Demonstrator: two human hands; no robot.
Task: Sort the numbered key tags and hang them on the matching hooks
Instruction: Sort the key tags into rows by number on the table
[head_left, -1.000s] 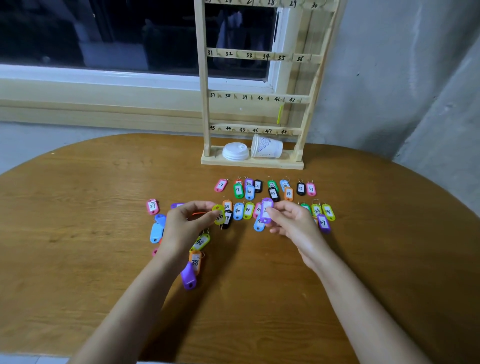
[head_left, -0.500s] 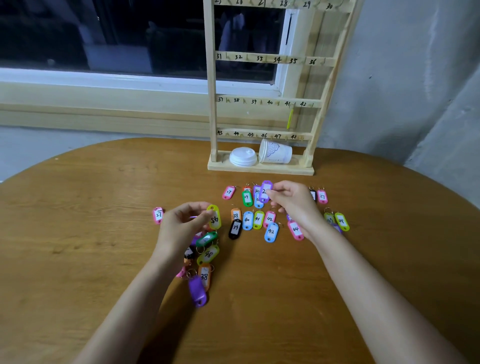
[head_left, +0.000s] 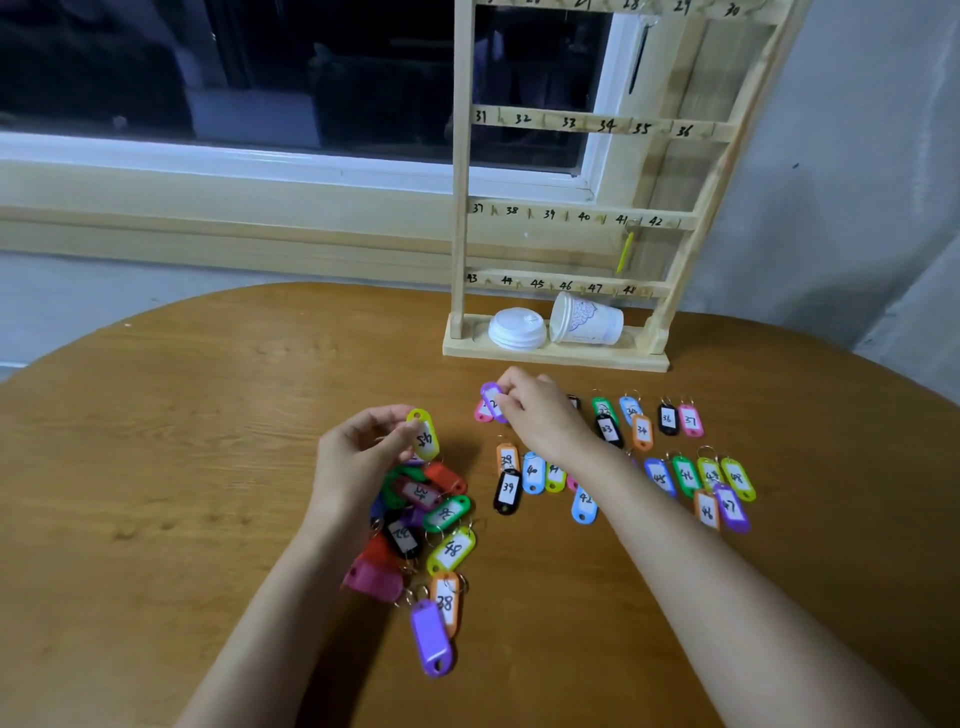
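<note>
On table (head_left: 156, 467), left hand (head_left: 358, 457) pinches yellow tag (head_left: 425, 435) above tag pile (head_left: 426, 540); right hand (head_left: 540, 410) fingers closed on purple tag (head_left: 492, 401) beside pink tag (head_left: 482, 413)

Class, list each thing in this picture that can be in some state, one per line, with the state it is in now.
Left hand: holding the yellow tag above the table.
Right hand: pinching the purple tag at the sorted rows.
Paper cup: lying on its side on the rack base.
Lid: off the cup, beside it.
Hook 41: one yellow-green tag hanging.
Unsorted tags: heaped.
</note>
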